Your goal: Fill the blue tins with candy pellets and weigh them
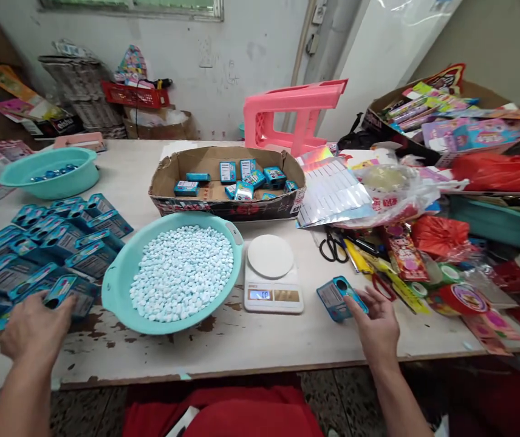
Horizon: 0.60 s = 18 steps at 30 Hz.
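Observation:
My left hand [36, 328] is at the front of a group of small blue boxes [59, 240]. Its thumb and fingers close on the nearest blue carton [80, 297]. On the right, my right hand [377, 323] has its thumb against a similar small blue box [336, 298] with a dark round opening on top; its fingers curl at the box's right end. Between my hands stand a turquoise basin [116, 291] of pale blue and white candies [182, 273] and a white kitchen scale [271, 258], its display apparently at zero with nothing on the plate.
Behind the basin, a cut-down cardboard box [187, 161] holds several blue boxes. Another turquoise basin [78, 179] sits at the back left. A pink plastic stool [260, 112] lies behind. Black scissors [333, 247], yellow cutters [355, 255] and packages crowd the right side.

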{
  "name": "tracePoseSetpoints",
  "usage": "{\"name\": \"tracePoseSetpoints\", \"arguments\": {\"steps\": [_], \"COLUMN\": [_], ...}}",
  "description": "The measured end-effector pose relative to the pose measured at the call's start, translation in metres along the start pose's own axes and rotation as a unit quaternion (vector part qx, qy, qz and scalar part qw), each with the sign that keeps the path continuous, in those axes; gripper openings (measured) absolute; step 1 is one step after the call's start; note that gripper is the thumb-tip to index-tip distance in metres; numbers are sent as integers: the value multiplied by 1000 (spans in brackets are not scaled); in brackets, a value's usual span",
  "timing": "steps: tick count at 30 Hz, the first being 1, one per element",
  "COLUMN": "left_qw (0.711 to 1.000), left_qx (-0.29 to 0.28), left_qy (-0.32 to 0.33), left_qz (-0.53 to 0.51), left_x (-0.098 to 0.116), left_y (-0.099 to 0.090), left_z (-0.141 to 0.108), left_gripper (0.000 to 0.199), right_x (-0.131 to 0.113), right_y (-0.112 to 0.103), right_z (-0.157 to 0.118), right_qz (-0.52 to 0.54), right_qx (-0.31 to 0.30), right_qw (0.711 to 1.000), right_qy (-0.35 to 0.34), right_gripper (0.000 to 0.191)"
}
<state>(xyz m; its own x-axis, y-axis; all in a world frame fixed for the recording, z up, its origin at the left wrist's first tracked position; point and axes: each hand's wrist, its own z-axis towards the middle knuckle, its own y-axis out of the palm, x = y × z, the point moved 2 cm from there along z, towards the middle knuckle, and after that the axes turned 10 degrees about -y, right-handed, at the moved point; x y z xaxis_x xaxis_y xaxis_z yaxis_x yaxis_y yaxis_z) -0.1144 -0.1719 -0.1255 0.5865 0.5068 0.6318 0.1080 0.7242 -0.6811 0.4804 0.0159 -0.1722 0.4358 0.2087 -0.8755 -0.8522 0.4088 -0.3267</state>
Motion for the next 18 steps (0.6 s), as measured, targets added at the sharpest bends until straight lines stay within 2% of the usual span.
{"name": "tracePoseSetpoints", "arguments": {"steps": [1,3,4,5,7,9,10,11,12,13,14,15,17,18], "left_qw": [998,988,985,984,985,988,991,990,977,950,911,873,823,816], "left_qx": [37,43,47,57,93,82,37,-37,-140,-233,-315,-374,-419,-415], "left_qy": [-37,-100,-110,-98,-34,40,70,100,140,191,247,291,349,362], "left_qz": [44,109,127,138,144,127,111,89,77,78,94,115,157,176], "left_x": [-10,-19,-17,-9,18,55,74,93,111,126,139,149,162,166], "left_y": [2,2,0,-2,-4,4,13,24,37,51,64,76,96,104], "left_z": [-1,-3,-3,-4,-8,-16,-22,-29,-38,-48,-59,-68,-78,-78], "left_gripper": [41,40,40,39,39,40,42,44,49,53,55,55,53,51], "right_x": [1,2,3,5,8,8,7,4,-2,-9,-17,-28,-51,-64], "right_y": [3,5,5,4,4,5,7,9,12,15,20,25,38,46], "right_z": [-1,-2,-4,-6,-11,-14,-15,-14,-13,-10,-7,-4,1,2], "right_qz": [13,-3,-17,-29,-55,-80,-81,-72,-54,-31,-6,20,79,112], "right_qx": [-24,-44,-44,-40,-24,-4,7,17,27,36,42,44,27,7], "right_qw": [1000,999,999,999,998,997,996,996,997,998,999,999,996,993], "right_qy": [12,13,9,4,6,23,34,41,42,36,24,10,-20,-32], "right_gripper": [69,59,59,62,71,74,71,67,62,58,55,51,47,46]}}
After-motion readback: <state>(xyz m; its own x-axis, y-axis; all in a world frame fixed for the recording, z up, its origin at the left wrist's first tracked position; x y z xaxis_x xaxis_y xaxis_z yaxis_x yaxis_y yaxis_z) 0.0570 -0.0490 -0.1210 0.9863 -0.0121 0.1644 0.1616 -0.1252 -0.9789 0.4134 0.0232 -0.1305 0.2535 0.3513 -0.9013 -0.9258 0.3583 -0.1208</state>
